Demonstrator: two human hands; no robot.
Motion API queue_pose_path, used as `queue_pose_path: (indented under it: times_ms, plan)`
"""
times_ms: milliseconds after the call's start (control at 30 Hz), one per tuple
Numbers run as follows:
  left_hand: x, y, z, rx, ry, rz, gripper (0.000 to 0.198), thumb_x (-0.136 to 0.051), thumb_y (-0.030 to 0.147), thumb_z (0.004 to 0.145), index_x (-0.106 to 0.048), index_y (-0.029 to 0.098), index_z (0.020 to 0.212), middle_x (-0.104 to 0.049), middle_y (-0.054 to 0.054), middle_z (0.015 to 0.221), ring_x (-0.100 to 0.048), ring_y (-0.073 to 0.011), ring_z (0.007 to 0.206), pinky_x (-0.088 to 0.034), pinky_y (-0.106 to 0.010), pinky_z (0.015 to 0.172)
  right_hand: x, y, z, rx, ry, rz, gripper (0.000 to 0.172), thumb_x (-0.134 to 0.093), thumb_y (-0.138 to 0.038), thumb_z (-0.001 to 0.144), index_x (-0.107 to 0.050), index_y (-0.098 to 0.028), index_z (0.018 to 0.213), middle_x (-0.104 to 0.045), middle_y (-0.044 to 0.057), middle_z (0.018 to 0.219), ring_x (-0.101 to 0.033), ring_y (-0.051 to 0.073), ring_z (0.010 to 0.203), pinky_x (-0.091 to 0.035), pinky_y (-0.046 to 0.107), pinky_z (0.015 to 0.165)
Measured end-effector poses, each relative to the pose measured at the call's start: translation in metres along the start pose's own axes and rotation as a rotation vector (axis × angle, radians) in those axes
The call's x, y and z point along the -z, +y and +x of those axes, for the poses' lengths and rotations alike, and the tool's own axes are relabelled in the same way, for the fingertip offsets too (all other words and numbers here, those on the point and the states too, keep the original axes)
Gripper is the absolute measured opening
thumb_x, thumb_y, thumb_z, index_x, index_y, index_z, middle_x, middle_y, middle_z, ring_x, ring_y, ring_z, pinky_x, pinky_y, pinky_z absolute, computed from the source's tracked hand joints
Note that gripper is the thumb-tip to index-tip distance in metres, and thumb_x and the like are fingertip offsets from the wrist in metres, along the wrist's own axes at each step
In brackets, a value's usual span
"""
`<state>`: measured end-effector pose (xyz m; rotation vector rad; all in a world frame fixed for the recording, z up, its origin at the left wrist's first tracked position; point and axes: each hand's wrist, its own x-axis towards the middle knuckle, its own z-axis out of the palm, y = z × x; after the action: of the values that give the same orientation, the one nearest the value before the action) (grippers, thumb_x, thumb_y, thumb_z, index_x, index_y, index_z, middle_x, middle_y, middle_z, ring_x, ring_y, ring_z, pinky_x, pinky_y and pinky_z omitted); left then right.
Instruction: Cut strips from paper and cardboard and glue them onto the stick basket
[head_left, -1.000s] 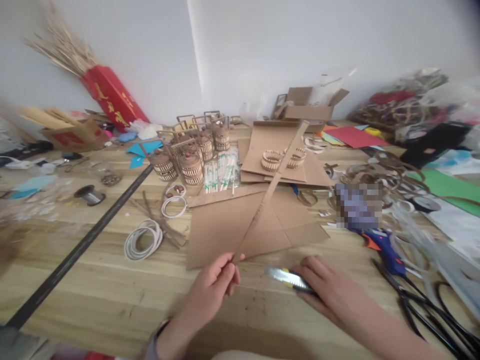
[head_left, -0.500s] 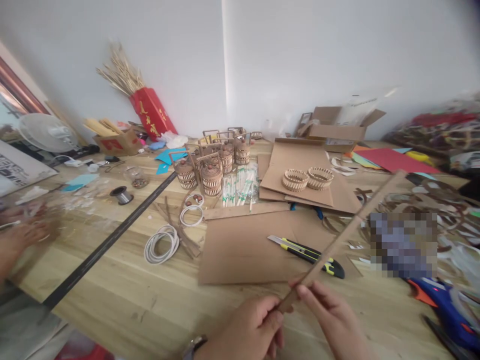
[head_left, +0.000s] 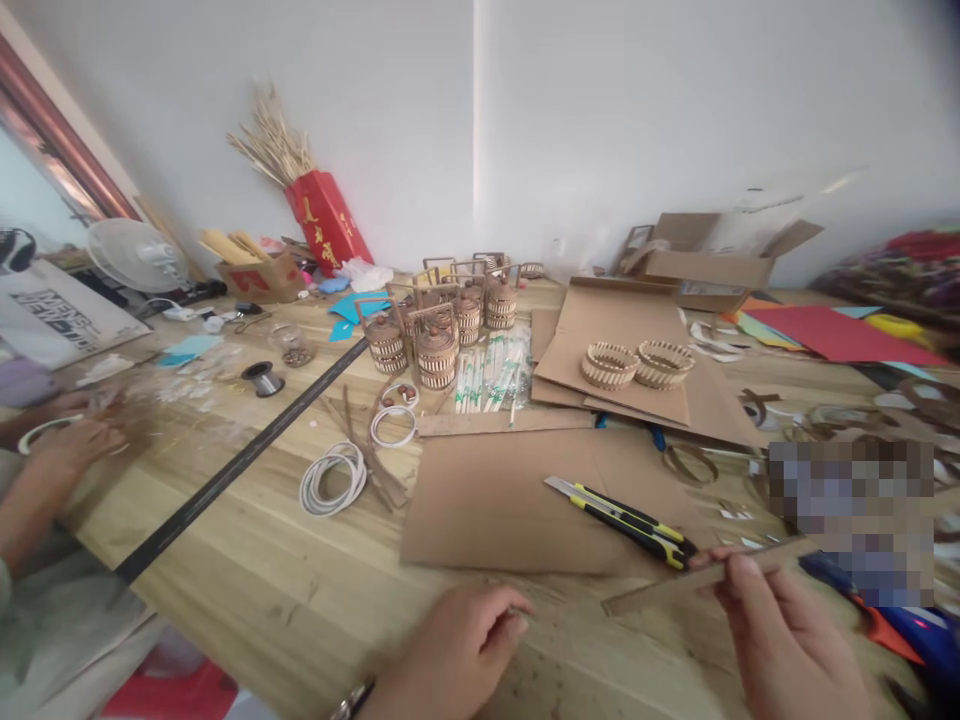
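A narrow brown cardboard strip is pinched between the thumb and fingers of my right hand, at the lower right. One end of it points left over the bare wood; the other reaches right past the hand. My left hand is curled closed at the bottom centre, apart from the strip, and I see nothing in its fingers. Just beyond my right hand, a yellow-and-black utility knife lies with its blade out on a flat cardboard sheet.
Small lidded baskets with handles stand at mid-table. Two slatted rings rest on stacked cardboard. White cord lies coiled near a long black strip. At left are another person's hands; scraps and a blue tool lie right.
My left hand has let go of the cardboard strip. My right hand has carried it to the right and swung it from steeply slanted to nearly level. The view has shifted slightly left.
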<state>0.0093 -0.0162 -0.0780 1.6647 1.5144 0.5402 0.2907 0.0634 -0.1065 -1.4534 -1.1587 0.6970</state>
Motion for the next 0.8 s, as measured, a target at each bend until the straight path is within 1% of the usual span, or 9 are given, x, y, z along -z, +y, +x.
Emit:
queue_pose_path:
  times_ms: [167,267,333,400,467,567,633,733,800]
  plan:
    - [-0.003,0.004,0.009,-0.063,-0.097,0.096,0.026,-0.053,0.026,0.092,-0.072,0.023,0.110,-0.076,-0.005,0.108,-0.068,-0.0223,0.101,-0.048,-0.029,0.090,-0.007,-0.008,-0.005,0.051,-0.117,-0.055,0.051,-0.052,-0.070,0.084,-0.067,-0.023,0.075,-0.067,0.004,0.077,-0.062,0.023,0.079,-0.051,0.032,0.071]
    - [0.003,0.021,0.026,-0.153,-0.131,0.173,0.022,-0.055,0.022,0.092,-0.073,0.022,0.104,-0.075,-0.006,0.102,-0.068,-0.0227,0.097,-0.048,-0.030,0.086,-0.012,-0.017,-0.009,0.077,-0.134,-0.063,0.055,-0.046,-0.072,0.086,-0.066,-0.022,0.071,-0.066,0.005,0.074,-0.062,0.023,0.076,-0.050,0.031,0.069]
    - [0.011,0.037,0.047,-0.256,-0.103,0.249,0.020,-0.055,0.021,0.093,-0.073,0.021,0.101,-0.074,-0.006,0.098,-0.067,-0.0215,0.094,-0.048,-0.029,0.084,-0.014,-0.022,-0.010,0.086,-0.132,-0.064,0.057,-0.044,-0.071,0.088,-0.064,-0.022,0.068,-0.064,0.005,0.072,-0.061,0.022,0.074,-0.050,0.030,0.067]
    - [0.021,0.056,0.081,-0.403,-0.033,0.360,0.018,-0.054,0.021,0.095,-0.072,0.021,0.101,-0.073,-0.006,0.102,-0.066,-0.0201,0.096,-0.048,-0.029,0.087,-0.016,-0.024,-0.011,0.096,-0.118,-0.059,0.057,-0.043,-0.071,0.089,-0.063,-0.022,0.068,-0.064,0.005,0.071,-0.061,0.022,0.073,-0.050,0.029,0.065]
    - [0.030,0.079,0.125,-0.534,0.074,0.558,0.017,-0.055,0.024,0.097,-0.070,0.020,0.103,-0.072,-0.004,0.105,-0.064,-0.0182,0.099,-0.048,-0.028,0.091,-0.017,-0.024,-0.012,0.103,-0.097,-0.064,0.057,-0.041,-0.071,0.090,-0.062,-0.022,0.068,-0.063,0.005,0.069,-0.060,0.021,0.071,-0.049,0.029,0.063]
    - [0.036,0.118,0.202,-0.553,0.189,0.640,0.028,-0.053,0.025,0.098,-0.062,0.017,0.124,-0.063,-0.011,0.128,-0.055,-0.0238,0.121,-0.041,-0.037,0.105,-0.020,-0.024,-0.014,0.108,-0.071,-0.088,0.055,-0.039,-0.069,0.092,-0.060,-0.023,0.068,-0.061,0.004,0.066,-0.059,0.021,0.066,-0.047,0.029,0.059]
    - [0.033,0.142,0.249,-0.536,0.225,0.687,0.038,-0.059,0.026,0.096,-0.056,0.015,0.132,-0.058,-0.015,0.133,-0.052,-0.0272,0.125,-0.042,-0.043,0.106,-0.022,-0.024,-0.016,0.131,-0.056,-0.099,0.054,-0.038,-0.066,0.093,-0.059,-0.023,0.068,-0.060,0.003,0.063,-0.058,0.019,0.062,-0.047,0.028,0.057]
    - [0.022,0.169,0.302,-0.500,0.211,0.765,0.039,-0.062,0.035,0.095,-0.056,0.017,0.129,-0.058,-0.011,0.130,-0.060,-0.0261,0.113,-0.052,-0.049,0.095,-0.027,-0.023,-0.018,0.202,-0.039,-0.103,0.050,-0.037,-0.062,0.096,-0.054,-0.024,0.068,-0.058,0.001,0.061,-0.055,0.017,0.056,-0.046,0.027,0.054]
    - [0.015,0.179,0.323,-0.470,0.175,0.808,0.036,-0.061,0.035,0.096,-0.058,0.017,0.126,-0.060,-0.010,0.127,-0.063,-0.0239,0.107,-0.055,-0.046,0.090,-0.029,-0.022,-0.019,0.241,-0.031,-0.113,0.048,-0.037,-0.060,0.097,-0.052,-0.025,0.069,-0.058,0.000,0.061,-0.053,0.016,0.054,-0.045,0.026,0.052]
